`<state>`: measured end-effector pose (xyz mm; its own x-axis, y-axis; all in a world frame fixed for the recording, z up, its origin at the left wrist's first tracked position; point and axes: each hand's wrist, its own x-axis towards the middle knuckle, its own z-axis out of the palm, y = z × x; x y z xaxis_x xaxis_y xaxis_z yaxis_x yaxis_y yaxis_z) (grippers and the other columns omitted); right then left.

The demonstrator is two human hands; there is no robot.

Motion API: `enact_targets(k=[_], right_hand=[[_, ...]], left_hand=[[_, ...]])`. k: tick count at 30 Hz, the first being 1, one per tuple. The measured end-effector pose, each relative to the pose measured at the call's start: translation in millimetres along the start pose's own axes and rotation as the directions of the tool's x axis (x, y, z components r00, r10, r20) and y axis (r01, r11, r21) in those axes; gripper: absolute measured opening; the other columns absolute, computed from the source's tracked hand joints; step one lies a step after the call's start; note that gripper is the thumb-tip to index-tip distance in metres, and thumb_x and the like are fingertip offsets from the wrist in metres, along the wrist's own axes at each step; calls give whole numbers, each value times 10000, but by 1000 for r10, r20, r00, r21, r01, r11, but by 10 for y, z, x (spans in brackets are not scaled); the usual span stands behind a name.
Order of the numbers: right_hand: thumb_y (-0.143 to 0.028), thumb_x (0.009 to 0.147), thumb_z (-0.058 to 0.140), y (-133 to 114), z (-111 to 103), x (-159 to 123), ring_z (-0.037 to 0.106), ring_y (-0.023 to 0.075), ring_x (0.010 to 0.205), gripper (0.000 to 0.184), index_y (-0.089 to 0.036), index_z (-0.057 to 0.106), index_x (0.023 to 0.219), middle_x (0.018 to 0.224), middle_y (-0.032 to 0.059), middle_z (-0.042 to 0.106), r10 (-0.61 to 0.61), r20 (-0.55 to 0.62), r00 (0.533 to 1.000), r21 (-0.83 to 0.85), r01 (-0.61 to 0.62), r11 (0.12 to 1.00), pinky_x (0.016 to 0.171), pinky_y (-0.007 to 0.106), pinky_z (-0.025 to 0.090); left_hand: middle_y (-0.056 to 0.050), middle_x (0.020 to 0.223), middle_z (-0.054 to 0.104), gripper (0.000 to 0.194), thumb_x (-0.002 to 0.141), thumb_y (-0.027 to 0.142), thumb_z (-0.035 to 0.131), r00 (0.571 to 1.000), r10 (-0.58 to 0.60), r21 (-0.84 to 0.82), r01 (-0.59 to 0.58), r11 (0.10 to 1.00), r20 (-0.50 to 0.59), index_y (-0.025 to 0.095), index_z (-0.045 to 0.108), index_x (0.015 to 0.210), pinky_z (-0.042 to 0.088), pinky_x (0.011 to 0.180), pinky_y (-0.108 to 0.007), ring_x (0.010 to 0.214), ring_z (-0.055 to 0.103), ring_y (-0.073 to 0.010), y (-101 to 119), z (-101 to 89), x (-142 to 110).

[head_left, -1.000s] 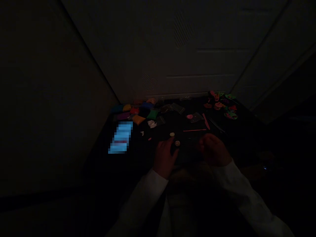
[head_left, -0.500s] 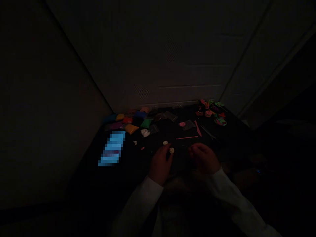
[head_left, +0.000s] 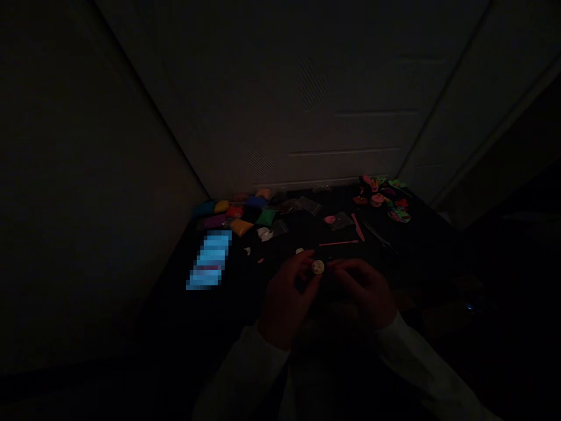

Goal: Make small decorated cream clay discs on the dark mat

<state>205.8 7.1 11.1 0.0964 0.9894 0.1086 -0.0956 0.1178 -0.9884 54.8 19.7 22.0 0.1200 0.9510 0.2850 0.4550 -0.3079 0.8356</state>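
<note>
In very dim light, my left hand [head_left: 289,295] pinches a small round pale disc [head_left: 318,267] with darker marks on its face, held upright between thumb and fingers. My right hand [head_left: 366,289] is just to its right, fingertips pressed together close to the disc's edge. Whether those fingertips hold something tiny is too dark to make out. A white piece [head_left: 299,251] lies on the table just beyond my left fingertips. Farther back are a thin pink stick tool [head_left: 338,242] and a pink plastic knife [head_left: 357,227].
Colourful clay packets, among them a green one [head_left: 266,217] and an orange one [head_left: 241,227], sit at the back left. A lit phone [head_left: 209,260] lies left. Scissors [head_left: 379,235] and small coloured clay figures [head_left: 377,200] are at the right. A wall stands behind the dark table [head_left: 175,263].
My hands have come closer together, bringing the right fingertips next to the disc. The left hand with the disc has shifted right. The whole view has also shifted slightly.
</note>
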Motion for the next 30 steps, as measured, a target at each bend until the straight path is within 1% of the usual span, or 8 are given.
enact_targets(k=[8, 11, 14, 19, 21, 24, 27, 30], right_hand=[[-304, 723, 637, 37, 13, -10, 630, 166, 829, 88, -233, 631, 773, 860, 7, 701, 10, 28, 1000, 2, -10, 1000, 782, 309, 467], [-322, 728, 633, 6, -10, -31, 628, 165, 821, 106, -242, 639, 799, 857, 4, 700, 25, 15, 1000, -34, -24, 999, 760, 300, 466], [-327, 735, 626, -117, -19, -56, 625, 150, 750, 92, -246, 639, 778, 784, -3, 693, -9, -18, 1000, -39, 9, 999, 695, 278, 474], [-299, 729, 637, -445, 14, -85, 595, 128, 627, 79, -229, 621, 695, 646, -17, 655, -150, 60, 987, 163, 139, 977, 582, 252, 465], [-265, 726, 644, -556, 35, -94, 597, 126, 618, 32, -237, 629, 723, 651, -21, 663, -172, 107, 979, 250, 141, 958, 566, 253, 463], [-243, 710, 664, -679, 67, -115, 586, 116, 579, 33, -247, 634, 725, 626, -30, 659, -167, 160, 973, 349, 103, 932, 553, 260, 471], [-240, 681, 694, -762, 95, -144, 588, 105, 579, 69, -253, 638, 720, 641, -38, 666, -159, 196, 968, 394, 70, 916, 558, 252, 492], [-199, 709, 668, -821, 113, -175, 627, 109, 631, 79, -265, 651, 750, 698, -36, 692, -166, 209, 964, 380, 77, 922, 595, 245, 524]], left_hand=[[-21, 973, 649, 358, 754, 252, 595, 1000, 0, -1, 0, 1000, -8, 229, 525, 1105, 503, 755, -292, 796, 609, -130, 47, -43, -51], [-14, 989, 652, 340, 745, 247, 611, 1000, -15, -104, 13, 995, -22, 251, 541, 1077, 510, 771, -287, 835, 624, -137, 77, -83, -78], [-6, 969, 662, 337, 714, 200, 641, 998, -49, -287, 34, 957, -47, 262, 560, 1035, 526, 768, -263, 867, 637, -144, 165, -158, -104], [-7, 934, 680, 349, 666, 151, 681, 989, -147, -561, 117, 820, -8, 244, 587, 988, 550, 745, -255, 881, 651, -174, 422, -336, -128], [5, 884, 689, 345, 648, 140, 699, 987, -161, -629, 141, 764, 26, 244, 596, 961, 552, 716, -230, 855, 659, -170, 526, -400, -135], [36, 836, 690, 369, 625, 92, 711, 992, -116, -700, 110, 706, 38, 273, 607, 930, 543, 674, -170, 814, 664, -135, 631, -463, -150], [65, 851, 678, 422, 615, 69, 712, 996, -87, -718, 83, 691, 32, 322, 613, 939, 538, 663, -144, 822, 658, -116, 670, -492, -171], [74, 864, 672, 430, 601, 64, 718, 998, -58, -692, 42, 721, -1, 333, 623, 923, 534, 652, -121, 815, 658, -109, 677, -505, -193]])
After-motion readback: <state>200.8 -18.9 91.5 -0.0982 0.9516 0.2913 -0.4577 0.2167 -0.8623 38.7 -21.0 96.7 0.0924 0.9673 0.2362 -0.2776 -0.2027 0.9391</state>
